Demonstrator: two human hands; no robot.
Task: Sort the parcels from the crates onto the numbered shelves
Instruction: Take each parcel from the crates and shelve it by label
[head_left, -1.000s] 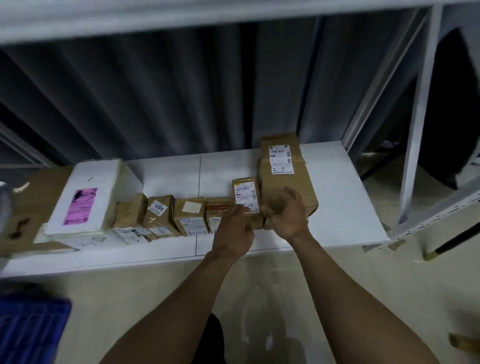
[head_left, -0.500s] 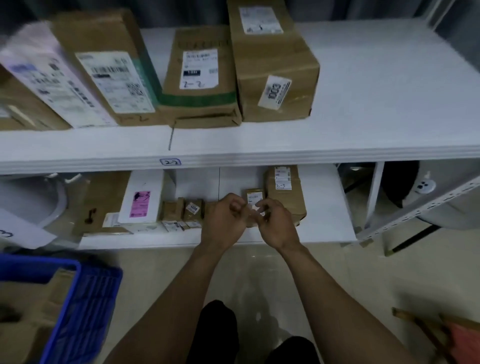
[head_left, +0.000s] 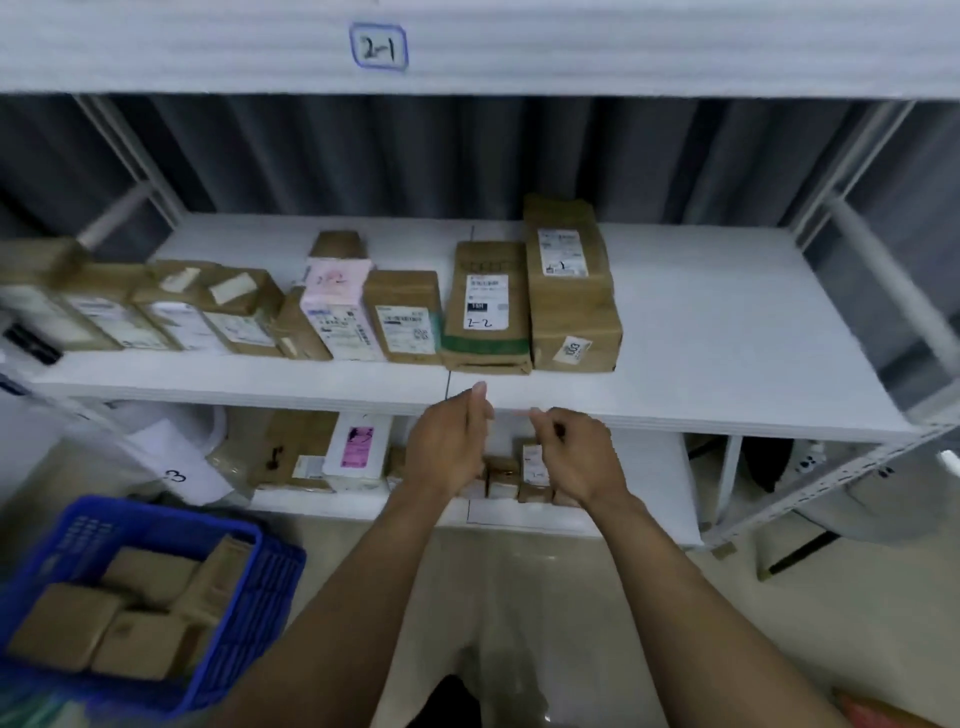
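Shelf boards (head_left: 701, 322): white, smooth, matt. Parcels (head_left: 571, 306): brown cardboard, creased, with white paper labels (head_left: 563, 252). Crate (head_left: 249, 587), near left: blue plastic, latticed walls. Curtain (head_left: 363, 156), far: grey cloth, pleated. Rack uprights (head_left: 852, 171): white painted metal. Floor (head_left: 519, 587): pale, glossy.

A white metal shelving unit (head_left: 727, 322) fills most of the view, with flat white boards carried on white uprights (head_left: 854, 171). The front edge of the top board bears a small hand-drawn label (head_left: 378, 48) reading 2-1, boxed in blue. Behind the unit a dark grey curtain (head_left: 363, 156) hangs in vertical folds across the full width seen between the boards. The floor (head_left: 571, 597) is pale beige and glossy, with soft blurred reflections. At the left, near the lowest board, a white sheet (head_left: 176, 470) marked 3 sits tilted. At the right, past the unit's corner, a thin dark bar (head_left: 800, 553) slants low over the floor. The light is dim and even.
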